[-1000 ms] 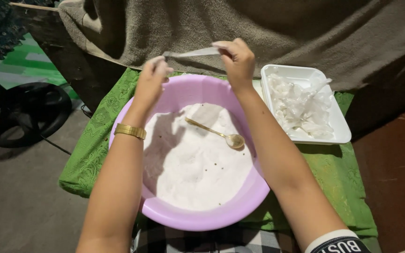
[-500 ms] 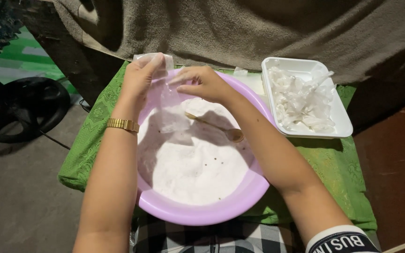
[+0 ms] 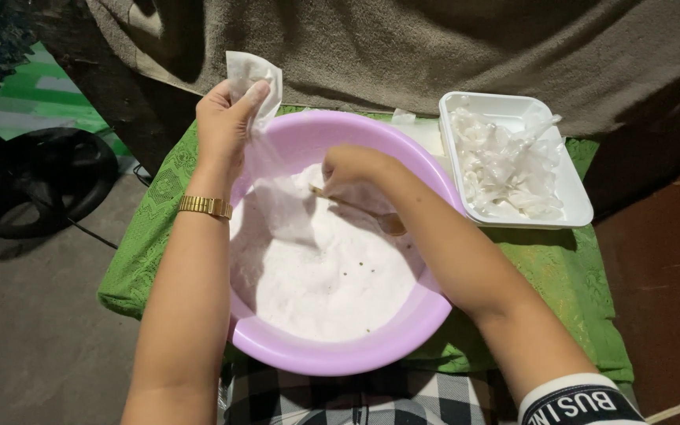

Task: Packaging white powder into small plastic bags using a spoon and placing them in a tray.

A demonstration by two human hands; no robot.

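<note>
1. Nearest me sits the purple basin (image 3: 340,358), resting on the green cloth (image 3: 560,283) that covers the surface; it holds a bed of white powder (image 3: 316,275) with a few dark specks in it.
2. My right hand (image 3: 356,169) is down inside the basin, fingers closed on the handle end of the wooden spoon (image 3: 360,208), whose bowl lies on the powder.
3. My left hand (image 3: 226,118) is up at the far left rim, pinching the mouth of a small clear plastic bag (image 3: 253,83) between thumb and fingers; the bag hangs open toward the basin.
4. I judge this the filling step: bag held ready, spoon just taken up. The next move calls for a level scoop and a steady bag mouth so nothing spills.
5. Farther right, beside the basin, the white foam tray (image 3: 576,208) holds a heap of clear bags (image 3: 505,165).
</note>
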